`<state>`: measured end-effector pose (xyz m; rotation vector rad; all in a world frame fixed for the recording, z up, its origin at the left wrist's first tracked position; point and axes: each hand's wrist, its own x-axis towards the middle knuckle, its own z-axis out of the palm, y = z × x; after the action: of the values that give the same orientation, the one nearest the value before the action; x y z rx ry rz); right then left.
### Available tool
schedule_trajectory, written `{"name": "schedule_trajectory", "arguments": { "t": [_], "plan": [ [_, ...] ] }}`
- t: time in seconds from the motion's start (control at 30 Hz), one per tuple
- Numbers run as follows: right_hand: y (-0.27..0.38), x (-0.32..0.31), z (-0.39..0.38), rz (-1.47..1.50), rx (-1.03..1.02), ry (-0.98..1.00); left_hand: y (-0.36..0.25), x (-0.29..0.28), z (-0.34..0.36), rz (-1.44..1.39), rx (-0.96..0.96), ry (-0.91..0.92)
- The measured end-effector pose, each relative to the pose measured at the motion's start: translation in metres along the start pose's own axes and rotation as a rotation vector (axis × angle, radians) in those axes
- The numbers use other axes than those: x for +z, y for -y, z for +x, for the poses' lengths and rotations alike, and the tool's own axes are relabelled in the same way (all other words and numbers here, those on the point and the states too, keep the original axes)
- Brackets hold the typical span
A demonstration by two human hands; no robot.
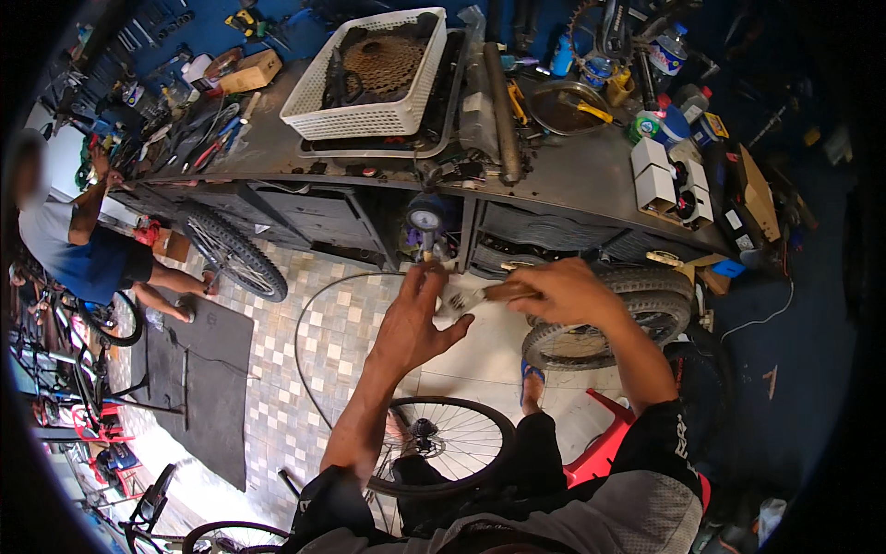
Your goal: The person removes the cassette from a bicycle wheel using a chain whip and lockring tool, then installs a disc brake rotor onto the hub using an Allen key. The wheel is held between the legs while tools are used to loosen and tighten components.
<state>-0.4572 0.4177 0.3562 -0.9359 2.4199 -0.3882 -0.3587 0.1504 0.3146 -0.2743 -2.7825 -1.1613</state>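
My left hand point(417, 325) is raised in front of the bench, its fingers curled at the lower end of a round-dial air gauge point(425, 220) with a brass stem. A dark hose point(300, 337) loops away from that hand to the floor. Between its thumb and fingers shows a small pale, shiny part point(454, 301), too blurred to name. My right hand point(568, 294) grips a short brown-handled tool point(509, 290) that points left toward the pale part. Below my forearms, a spoked bicycle wheel point(461, 443) lies by my legs.
A steel-topped bench point(572, 171) carries a white basket point(355, 118) with a cog cassette, tools, bottles and boxes. Several tyres point(609, 319) lean at right. A red stool point(604, 439) stands by me. At far left a person point(69, 226) works near a dark mat point(208, 379).
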Motion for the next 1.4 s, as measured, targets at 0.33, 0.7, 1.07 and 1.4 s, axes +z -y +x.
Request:
{"name": "schedule_trajectory", "arguments": {
  "t": [0.33, 0.7, 1.07, 1.4],
  "plan": [
    [-0.028, -0.028, 0.128, 0.310, 0.195, -0.900, 0.084, 0.027, -0.214, 0.036, -0.551, -0.332],
    [-0.039, -0.020, 0.183, -0.366, 0.136, -1.080, 0.174, 0.109, -0.527, 0.022, -1.900, -0.392],
    [0.055, 0.555, 0.125, 0.524, 0.293, 0.268, 0.190, 0.157, -0.462, -0.259, -1.449, -0.712],
    [0.032, 0.681, 0.139, 0.746, 0.674, 0.639, 0.210, 0.106, -0.382, -0.354, -1.490, -0.676]
  ]
}}
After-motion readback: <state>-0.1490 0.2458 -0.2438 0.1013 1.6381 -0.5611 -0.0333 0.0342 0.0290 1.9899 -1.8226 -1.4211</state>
